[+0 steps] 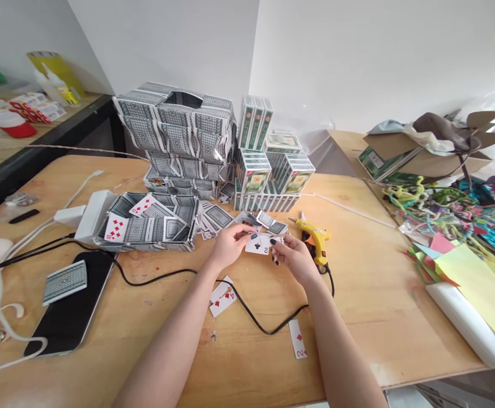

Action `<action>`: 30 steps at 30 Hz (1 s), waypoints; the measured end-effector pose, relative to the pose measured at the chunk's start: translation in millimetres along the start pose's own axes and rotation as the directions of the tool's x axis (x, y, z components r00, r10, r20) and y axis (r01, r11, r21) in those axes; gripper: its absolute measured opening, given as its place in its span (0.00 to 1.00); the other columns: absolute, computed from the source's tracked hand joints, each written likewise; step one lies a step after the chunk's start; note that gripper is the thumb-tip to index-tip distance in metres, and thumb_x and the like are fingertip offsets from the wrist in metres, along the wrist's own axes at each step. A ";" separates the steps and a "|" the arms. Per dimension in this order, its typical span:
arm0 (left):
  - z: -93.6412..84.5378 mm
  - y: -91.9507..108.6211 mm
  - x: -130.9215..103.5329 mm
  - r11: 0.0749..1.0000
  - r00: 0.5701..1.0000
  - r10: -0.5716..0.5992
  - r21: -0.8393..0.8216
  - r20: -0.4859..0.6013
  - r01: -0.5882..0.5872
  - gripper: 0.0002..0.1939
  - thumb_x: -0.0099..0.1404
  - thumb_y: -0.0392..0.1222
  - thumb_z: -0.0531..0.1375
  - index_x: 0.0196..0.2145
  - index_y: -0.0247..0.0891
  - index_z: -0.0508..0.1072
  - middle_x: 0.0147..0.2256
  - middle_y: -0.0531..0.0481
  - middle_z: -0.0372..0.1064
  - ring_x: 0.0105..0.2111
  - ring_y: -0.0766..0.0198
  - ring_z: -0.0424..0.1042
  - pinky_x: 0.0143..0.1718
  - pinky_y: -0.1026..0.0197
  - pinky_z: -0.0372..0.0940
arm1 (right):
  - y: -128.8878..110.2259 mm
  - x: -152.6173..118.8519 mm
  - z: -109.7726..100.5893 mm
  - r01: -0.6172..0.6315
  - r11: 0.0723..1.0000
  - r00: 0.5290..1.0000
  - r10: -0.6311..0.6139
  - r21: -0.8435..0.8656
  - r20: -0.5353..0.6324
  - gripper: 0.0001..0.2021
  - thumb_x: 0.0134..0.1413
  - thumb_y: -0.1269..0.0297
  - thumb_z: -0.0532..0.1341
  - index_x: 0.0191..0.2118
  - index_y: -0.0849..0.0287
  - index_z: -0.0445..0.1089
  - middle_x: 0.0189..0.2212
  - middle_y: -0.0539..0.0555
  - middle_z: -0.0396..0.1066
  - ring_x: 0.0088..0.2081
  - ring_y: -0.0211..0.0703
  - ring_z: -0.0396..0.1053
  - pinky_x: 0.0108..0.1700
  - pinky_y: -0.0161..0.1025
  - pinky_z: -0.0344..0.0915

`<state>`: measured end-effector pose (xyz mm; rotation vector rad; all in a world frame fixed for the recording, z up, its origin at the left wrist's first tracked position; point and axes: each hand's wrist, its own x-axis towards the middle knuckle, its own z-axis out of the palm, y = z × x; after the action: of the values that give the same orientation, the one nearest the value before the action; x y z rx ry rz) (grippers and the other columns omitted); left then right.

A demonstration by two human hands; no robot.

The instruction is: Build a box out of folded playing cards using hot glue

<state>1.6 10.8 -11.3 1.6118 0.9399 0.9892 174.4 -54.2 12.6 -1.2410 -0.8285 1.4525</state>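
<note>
Between my two hands is a white playing card [256,246] showing a two of clubs, with another card edge overlapping it on the right. My left hand [230,245] pinches the card's upper left part. My right hand [293,256] grips the right end, thumb on the face. Just beyond lie loose cards [267,220]. A yellow hot glue gun [315,238] rests right of my right hand. Left of my left hand, an open box built of cards [154,245] holds several cards. Below my hands lie a four of diamonds [222,303] and a two of diamonds [297,340].
A tall stack made of cards [179,130] stands at the back, beside boxed card decks [256,175]. A black cable [256,314] loops across the table. A phone [73,309] and power strip [97,215] lie left; coloured paper [477,272] and pipe cleaners [426,204] lie right.
</note>
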 end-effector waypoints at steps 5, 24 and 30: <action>0.0 -1.9 0.1 1.000 1.000 -0.007 -0.015 0.005 0.007 0.09 0.57 0.37 0.56 0.35 0.35 0.73 0.35 0.47 0.72 0.34 0.63 0.70 0.35 0.63 0.65 | 0.9 0.9 -0.4 0.005 1.000 1.000 -0.005 0.017 -0.005 0.12 0.43 0.60 0.65 0.31 0.61 0.66 0.22 0.50 0.68 0.21 0.33 0.64 0.22 0.31 0.58; -1.1 18.4 -0.1 0.948 0.984 -0.139 -0.272 0.114 0.166 0.08 0.52 0.39 0.57 0.30 0.34 0.73 0.33 0.47 0.73 0.35 0.61 0.71 0.36 0.60 0.64 | -2.4 -0.5 12.7 0.090 0.986 0.985 -0.110 -0.141 -0.135 0.15 0.39 0.55 0.65 0.23 0.58 0.59 0.14 0.47 0.66 0.14 0.35 0.63 0.14 0.31 0.56; 5.2 15.5 2.7 0.981 0.984 -0.133 -0.123 0.120 0.148 0.09 0.53 0.41 0.60 0.32 0.35 0.74 0.32 0.48 0.73 0.33 0.64 0.70 0.36 0.62 0.65 | 0.3 -0.5 14.3 0.078 0.983 0.992 -0.093 -0.167 -0.085 0.14 0.40 0.55 0.63 0.25 0.59 0.61 0.20 0.50 0.69 0.14 0.37 0.65 0.13 0.31 0.55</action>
<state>9.1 8.3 3.2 1.4540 0.8811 0.8377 160.5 -53.2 15.9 -1.3675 -0.9415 1.2691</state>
